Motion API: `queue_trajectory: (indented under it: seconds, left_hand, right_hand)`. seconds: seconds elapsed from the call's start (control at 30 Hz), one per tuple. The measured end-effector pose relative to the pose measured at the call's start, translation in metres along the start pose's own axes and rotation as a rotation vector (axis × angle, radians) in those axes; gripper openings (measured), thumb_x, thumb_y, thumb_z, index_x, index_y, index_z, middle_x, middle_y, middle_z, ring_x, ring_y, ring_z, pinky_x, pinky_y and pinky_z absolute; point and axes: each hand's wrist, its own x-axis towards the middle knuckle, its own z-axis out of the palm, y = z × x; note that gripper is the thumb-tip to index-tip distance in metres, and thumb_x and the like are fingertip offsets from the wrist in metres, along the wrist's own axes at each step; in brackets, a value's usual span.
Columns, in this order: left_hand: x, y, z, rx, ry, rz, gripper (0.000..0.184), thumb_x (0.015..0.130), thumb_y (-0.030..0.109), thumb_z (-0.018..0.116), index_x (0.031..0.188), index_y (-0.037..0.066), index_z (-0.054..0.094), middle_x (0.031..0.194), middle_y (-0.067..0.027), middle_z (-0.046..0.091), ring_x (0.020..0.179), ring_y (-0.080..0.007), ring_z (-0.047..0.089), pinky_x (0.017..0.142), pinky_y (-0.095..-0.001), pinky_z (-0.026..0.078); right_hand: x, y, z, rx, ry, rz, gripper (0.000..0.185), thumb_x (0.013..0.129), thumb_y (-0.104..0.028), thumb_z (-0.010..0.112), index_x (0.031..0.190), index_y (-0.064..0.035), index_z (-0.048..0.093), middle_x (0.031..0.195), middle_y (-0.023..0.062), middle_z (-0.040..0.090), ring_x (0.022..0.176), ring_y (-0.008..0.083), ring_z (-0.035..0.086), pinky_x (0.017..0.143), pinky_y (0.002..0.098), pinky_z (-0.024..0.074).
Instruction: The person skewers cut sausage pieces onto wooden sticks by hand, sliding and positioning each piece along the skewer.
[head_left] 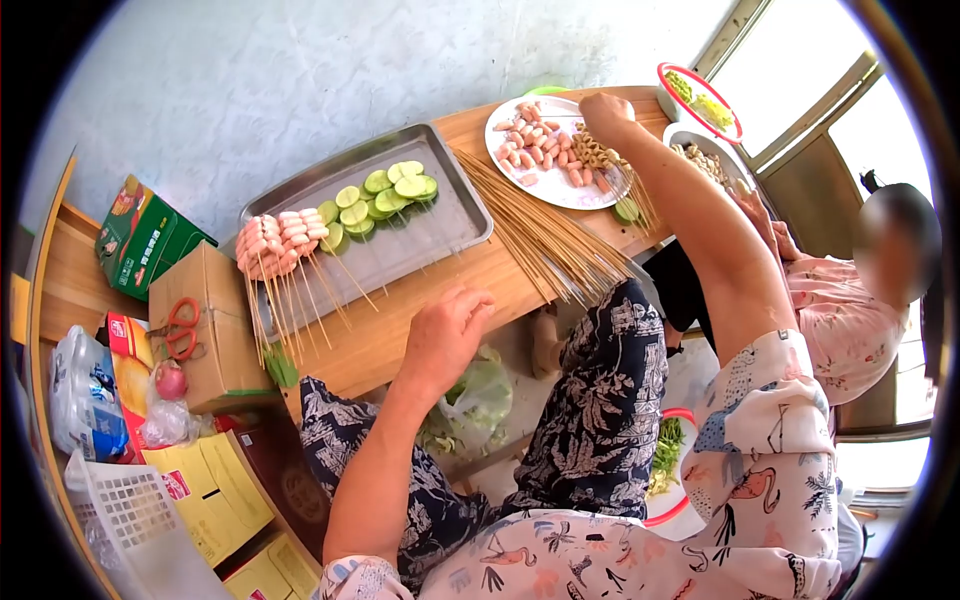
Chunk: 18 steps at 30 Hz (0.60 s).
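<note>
My left hand (448,335) hovers above the table's near edge, fingers curled, with nothing visible in it. Over the far rim of a white plate (510,178), my right hand (607,118) is closed on a thin stick that looks like a skewer (562,115); its fingertips are partly hidden. Small pink sausages (535,143) and brown, ridged pieces (592,152) lie on the plate. Many loose bamboo skewers (525,225) are spread between the plate and a metal tray (385,268). Skewered sausages (275,242) and skewered green slices (375,200) rest on that tray.
Left of the wooden table (400,335) stand a cardboard box (205,320), red-handled scissors (180,328) and a white basket (140,505). A plastic bag of greens (475,400) is below the table. Another person (840,310) sits at right, near red-rimmed bowls (738,125).
</note>
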Motion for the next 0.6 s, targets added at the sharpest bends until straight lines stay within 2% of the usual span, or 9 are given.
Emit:
queue_trajectory:
  seconds: [0.07, 0.1, 0.13, 0.27, 0.47, 0.6]
  left_hand:
    - [0.001, -0.001, 0.002, 0.024, -0.017, 0.032, 0.016, 0.086, 0.016, 0.058, 0.092, 0.002, 0.065, 0.087, -0.0142, 0.063, 0.076, -0.033, 0.06, 0.071, -0.0381, 0.048]
    - [0.002, -0.003, 0.004, 0.025, -0.017, 0.03, 0.016, 0.086, 0.016, 0.058, 0.092, 0.002, 0.065, 0.087, -0.0142, 0.063, 0.076, -0.033, 0.06, 0.071, -0.0381, 0.048]
    - [0.003, -0.004, 0.005, 0.053, -0.032, 0.042, 0.016, 0.087, 0.016, 0.057, 0.093, 0.003, 0.065, 0.089, -0.0143, 0.063, 0.077, -0.0332, 0.06, 0.071, -0.0386, 0.048]
    - [0.004, -0.006, 0.009, 0.074, -0.06, 0.019, 0.018, 0.087, 0.017, 0.057, 0.095, 0.003, 0.065, 0.092, -0.0147, 0.063, 0.081, -0.0338, 0.061, 0.073, -0.0399, 0.049]
    - [0.003, -0.004, 0.011, 0.087, -0.061, 0.033, 0.019, 0.087, 0.018, 0.057, 0.096, 0.003, 0.065, 0.095, -0.0149, 0.064, 0.084, -0.0338, 0.061, 0.075, -0.0397, 0.049]
    - [0.002, -0.006, 0.011, 0.078, -0.06, 0.042, 0.019, 0.086, 0.017, 0.057, 0.096, 0.003, 0.065, 0.095, -0.0153, 0.064, 0.084, -0.034, 0.062, 0.075, -0.0395, 0.049]
  right_hand:
    - [0.012, -0.004, 0.018, 0.034, 0.032, 0.001, 0.019, 0.083, -0.011, 0.058, 0.097, -0.006, 0.07, 0.102, 0.0125, 0.069, 0.095, 0.0269, 0.067, 0.075, 0.0367, 0.0546]
    - [0.017, -0.005, 0.026, 0.06, 0.077, -0.033, 0.019, 0.082, -0.008, 0.054, 0.092, -0.0075, 0.07, 0.095, 0.0155, 0.068, 0.091, 0.0303, 0.067, 0.073, 0.0394, 0.054]
    - [0.018, -0.008, 0.027, 0.063, 0.076, -0.033, 0.019, 0.082, -0.008, 0.054, 0.092, -0.0075, 0.07, 0.095, 0.0155, 0.068, 0.091, 0.0303, 0.067, 0.073, 0.0394, 0.054]
    - [0.022, -0.019, 0.027, 0.134, 0.042, -0.016, 0.019, 0.082, -0.007, 0.054, 0.092, -0.0058, 0.07, 0.097, 0.0158, 0.068, 0.092, 0.0305, 0.067, 0.073, 0.0385, 0.0542]
    - [0.017, -0.005, 0.018, 0.045, -0.077, -0.044, 0.019, 0.081, -0.009, 0.056, 0.093, -0.001, 0.069, 0.098, 0.0171, 0.068, 0.093, 0.0307, 0.066, 0.075, 0.0403, 0.0534]
    - [0.0, 0.01, 0.003, 0.073, -0.135, -0.081, 0.022, 0.079, -0.006, 0.057, 0.096, -0.0078, 0.07, 0.098, 0.0139, 0.068, 0.093, 0.0305, 0.065, 0.076, 0.0417, 0.0516]
